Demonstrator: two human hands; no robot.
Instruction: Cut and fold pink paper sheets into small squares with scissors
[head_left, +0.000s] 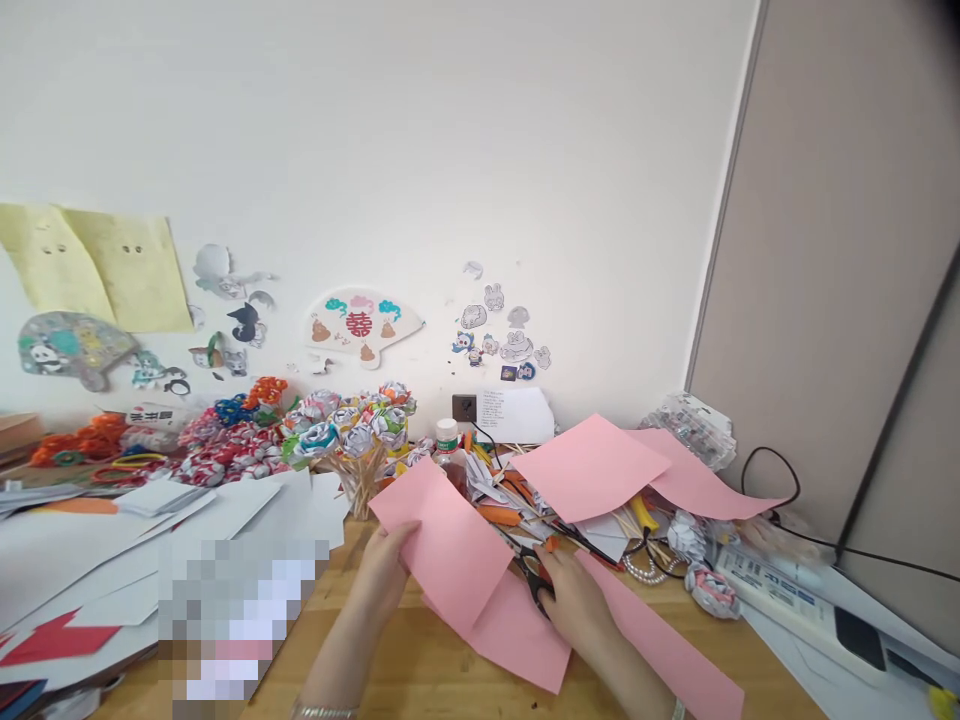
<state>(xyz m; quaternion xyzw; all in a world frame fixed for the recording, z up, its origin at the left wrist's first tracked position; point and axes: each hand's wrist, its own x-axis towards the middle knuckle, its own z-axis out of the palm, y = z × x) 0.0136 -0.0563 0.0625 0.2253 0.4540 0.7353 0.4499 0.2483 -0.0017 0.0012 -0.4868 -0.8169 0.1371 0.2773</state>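
Note:
My left hand grips the left edge of a pink paper sheet and holds it tilted above the wooden desk. My right hand is closed around black-handled scissors, whose blades point up and right toward the sheet's cut edge. A long pink strip lies on the desk under my right forearm. Another piece of pink paper lies flat below the held sheet.
More pink sheets rest on a cluttered pile of craft bits at the back. Paper flowers on sticks and a small bottle stand near the wall. White papers cover the left; a power strip lies right.

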